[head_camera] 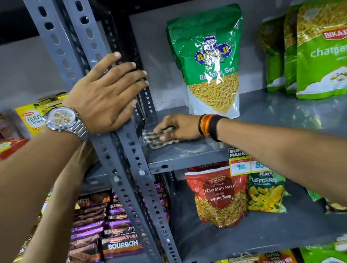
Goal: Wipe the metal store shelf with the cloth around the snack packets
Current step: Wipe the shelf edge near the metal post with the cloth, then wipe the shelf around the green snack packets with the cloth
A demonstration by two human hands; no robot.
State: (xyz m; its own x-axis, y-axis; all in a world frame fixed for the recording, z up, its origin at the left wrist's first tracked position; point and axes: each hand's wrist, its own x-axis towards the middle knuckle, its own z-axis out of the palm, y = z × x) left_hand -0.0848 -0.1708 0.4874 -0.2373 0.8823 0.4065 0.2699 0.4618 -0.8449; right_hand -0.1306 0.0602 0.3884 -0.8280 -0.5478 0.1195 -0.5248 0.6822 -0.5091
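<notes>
A grey metal shelf (286, 118) runs across the middle of the view. My right hand (179, 128) presses a checked cloth (157, 137) flat on its left end, close to the upright post. Just behind that hand stands a green sev packet (211, 59), upright. Further right on the same shelf stand several light green Bikaji packets (324, 46). My left hand (105, 94), with a metal watch on the wrist, rests with fingers spread against the grey perforated upright post (135, 184).
Below, a second shelf carries a red Navratan Mix packet (219, 195) and a yellow-green Puffcorn packet (266, 194). Price tags (249, 163) hang from the wiped shelf's front edge. Left of the post are biscuit packs (106, 231) and boxes (33, 119).
</notes>
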